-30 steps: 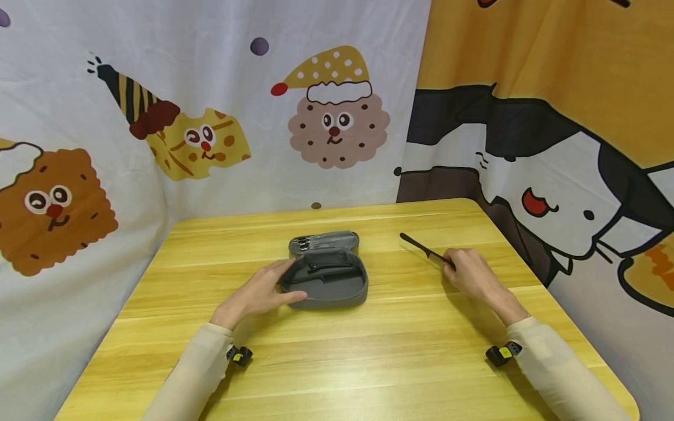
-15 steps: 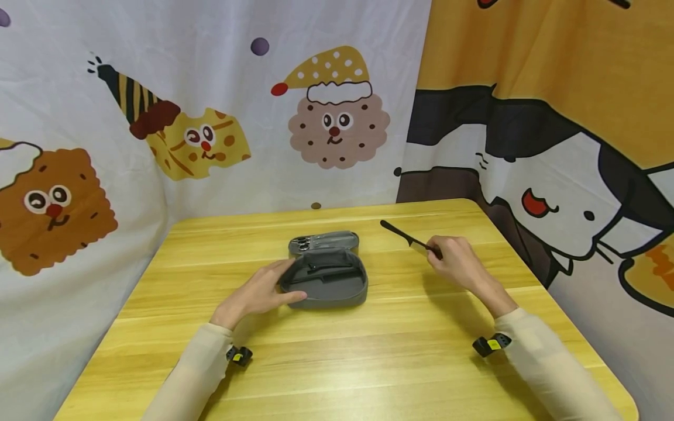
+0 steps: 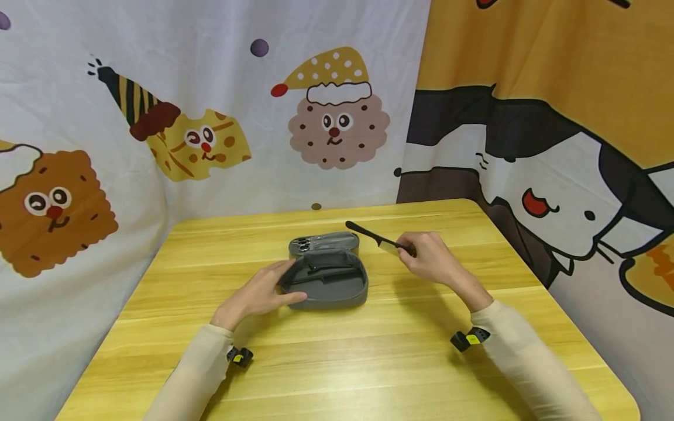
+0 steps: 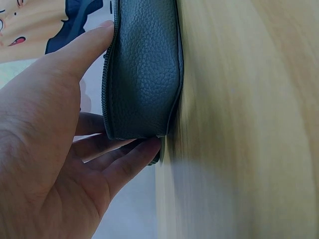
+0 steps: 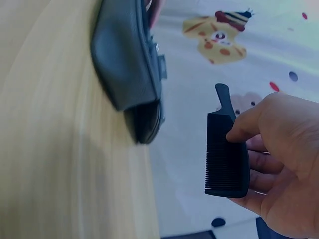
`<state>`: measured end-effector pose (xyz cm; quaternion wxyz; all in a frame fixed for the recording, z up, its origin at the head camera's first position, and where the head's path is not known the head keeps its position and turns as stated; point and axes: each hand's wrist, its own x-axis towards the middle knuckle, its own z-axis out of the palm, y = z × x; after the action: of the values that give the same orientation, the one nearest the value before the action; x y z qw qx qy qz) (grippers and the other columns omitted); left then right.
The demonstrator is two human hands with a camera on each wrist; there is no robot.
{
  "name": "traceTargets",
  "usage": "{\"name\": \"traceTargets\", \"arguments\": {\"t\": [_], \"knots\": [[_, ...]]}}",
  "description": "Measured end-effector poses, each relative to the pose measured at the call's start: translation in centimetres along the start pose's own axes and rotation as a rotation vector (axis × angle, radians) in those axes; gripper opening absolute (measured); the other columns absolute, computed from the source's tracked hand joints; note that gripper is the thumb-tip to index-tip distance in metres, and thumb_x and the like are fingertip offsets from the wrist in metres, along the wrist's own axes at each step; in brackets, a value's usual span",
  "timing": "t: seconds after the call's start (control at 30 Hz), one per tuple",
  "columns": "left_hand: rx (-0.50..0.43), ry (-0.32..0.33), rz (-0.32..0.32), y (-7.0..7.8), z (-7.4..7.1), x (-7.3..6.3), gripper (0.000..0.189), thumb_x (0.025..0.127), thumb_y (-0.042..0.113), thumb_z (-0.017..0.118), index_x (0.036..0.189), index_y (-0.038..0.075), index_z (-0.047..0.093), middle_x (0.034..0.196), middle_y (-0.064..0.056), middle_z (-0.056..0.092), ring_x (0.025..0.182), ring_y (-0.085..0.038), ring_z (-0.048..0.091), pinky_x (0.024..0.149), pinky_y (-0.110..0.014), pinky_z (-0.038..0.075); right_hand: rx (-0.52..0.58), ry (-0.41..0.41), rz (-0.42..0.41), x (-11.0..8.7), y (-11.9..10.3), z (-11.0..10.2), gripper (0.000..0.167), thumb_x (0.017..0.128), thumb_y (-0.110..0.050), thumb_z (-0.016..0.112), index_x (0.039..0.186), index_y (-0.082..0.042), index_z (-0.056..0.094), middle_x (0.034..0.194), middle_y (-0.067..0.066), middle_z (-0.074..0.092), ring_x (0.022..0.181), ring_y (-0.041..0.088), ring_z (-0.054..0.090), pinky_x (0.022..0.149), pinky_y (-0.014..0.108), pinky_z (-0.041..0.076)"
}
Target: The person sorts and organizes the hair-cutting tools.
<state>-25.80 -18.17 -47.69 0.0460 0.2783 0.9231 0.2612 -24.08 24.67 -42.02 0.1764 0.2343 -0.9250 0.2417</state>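
A grey zippered case (image 3: 337,297) stands on the table with its lid folded back. My left hand (image 3: 260,292) holds its left end. In the left wrist view the thumb lies along the zipper edge of the case (image 4: 144,69) and fingers bend round its end. Dark slim items (image 3: 326,275) lie inside. My right hand (image 3: 430,257) pinches a black comb (image 5: 222,154) by its toothed part, between thumb and fingers. In the head view the comb's handle (image 3: 363,231) points left, its tip near the case lid (image 3: 342,241). The comb is held up off the table.
Small metal tools with finger loops (image 3: 301,244) sit under a clear pocket in the lid. The wooden table (image 3: 337,362) reaches back to a printed cloth (image 3: 221,193). Each wrist wears a small black camera, such as the right wrist camera (image 3: 468,339).
My right hand has carried the comb leftward and upward, off the table's right side toward the case. The left hand and the case have stayed where they were.
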Motion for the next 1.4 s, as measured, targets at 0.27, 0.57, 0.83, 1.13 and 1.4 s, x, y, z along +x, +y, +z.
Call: {"name": "traceTargets", "arguments": {"t": [0.27,0.57,0.83,1.13,1.4], "knots": [[0.006,0.003,-0.001,-0.1,0.0,-0.1,0.108,0.101,0.069,0.075,0.176,0.002,0.036,0.179,-0.029,0.041,0.164,-0.052,0.044,0.135,-0.069,0.041,0.071,-0.056,-0.068,1.4,-2.7,0.5,0.010,0.104,-0.005,0.075,0.105,-0.007,0.085,0.083,-0.001,0.078,0.067,0.003,0.058,0.066,0.025,0.051],[0.010,0.004,0.002,-0.1,0.1,-0.1,0.107,0.101,0.068,0.077,0.176,0.002,0.037,0.179,-0.028,0.042,0.164,-0.051,0.045,0.134,-0.068,0.041,0.113,-0.091,-0.135,2.5,-4.7,1.2,0.011,0.105,-0.006,0.074,0.108,-0.008,0.085,0.085,-0.001,0.079,0.064,0.001,0.054,0.064,0.024,0.050],[0.007,0.017,0.010,-0.2,0.2,0.0,0.108,0.100,0.070,0.076,0.175,0.003,0.038,0.178,-0.027,0.043,0.163,-0.050,0.047,0.134,-0.068,0.043,0.141,-0.113,-0.153,2.9,-5.6,1.6,0.011,0.105,-0.006,0.074,0.106,-0.010,0.085,0.085,-0.001,0.079,0.064,0.002,0.054,0.062,0.023,0.047],[0.014,0.119,0.029,0.0,-0.1,-0.1,0.101,0.100,0.066,0.080,0.174,0.008,0.043,0.176,-0.023,0.049,0.160,-0.049,0.052,0.128,-0.069,0.050,0.169,-0.131,-0.153,3.0,-6.0,1.6,0.013,0.106,-0.006,0.074,0.106,-0.012,0.085,0.083,-0.003,0.078,0.063,0.001,0.054,0.062,0.023,0.047],[0.055,0.325,0.158,0.7,-1.0,-0.1,0.093,0.098,0.052,0.088,0.173,0.015,0.047,0.173,-0.019,0.054,0.157,-0.047,0.056,0.124,-0.070,0.053,0.164,-0.136,-0.144,3.0,-5.8,1.7,0.012,0.105,-0.006,0.075,0.106,-0.012,0.085,0.083,-0.003,0.078,0.063,0.002,0.055,0.062,0.023,0.048]]}}
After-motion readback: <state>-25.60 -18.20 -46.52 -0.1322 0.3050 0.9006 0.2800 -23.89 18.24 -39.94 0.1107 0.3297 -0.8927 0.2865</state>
